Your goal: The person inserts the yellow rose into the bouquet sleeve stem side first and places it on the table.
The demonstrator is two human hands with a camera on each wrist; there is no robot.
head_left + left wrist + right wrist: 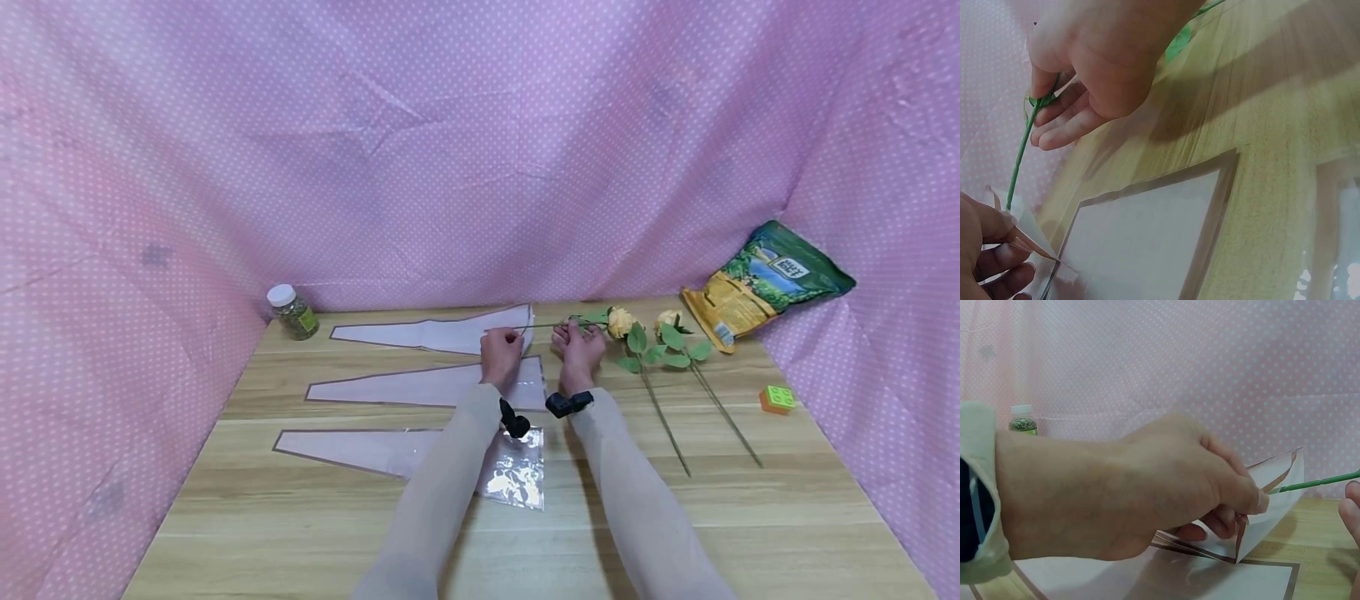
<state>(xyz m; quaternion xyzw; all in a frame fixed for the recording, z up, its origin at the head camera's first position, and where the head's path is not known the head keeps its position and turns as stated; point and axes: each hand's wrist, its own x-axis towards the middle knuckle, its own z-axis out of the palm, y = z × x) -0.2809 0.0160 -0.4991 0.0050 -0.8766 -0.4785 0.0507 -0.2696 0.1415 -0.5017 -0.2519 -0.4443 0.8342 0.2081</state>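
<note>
Three long tapered clear flower sleeves with brown borders lie on the table. The mouth of the farthest sleeve (450, 333) is lifted and spread; my left hand (501, 358) pinches its edge, as the right wrist view also shows. My right hand (580, 350) pinches the green stem (1021, 147) of a pale yellow flower (619, 322). The bloom points right, and the stem's lower end reaches into the sleeve's mouth. Below my hands lie the middle sleeve (397, 387) and the near sleeve (352, 446), both flat. My left forearm passes over the near one.
Right of my hands lie two more stemmed flowers, one with its bloom (667, 322) in plain sight. A green and yellow bag (765, 283) leans at the back right corner. Nearby is a toy block (777, 399). A white-capped jar (294, 313) stands back left, before the pink curtain (450, 167).
</note>
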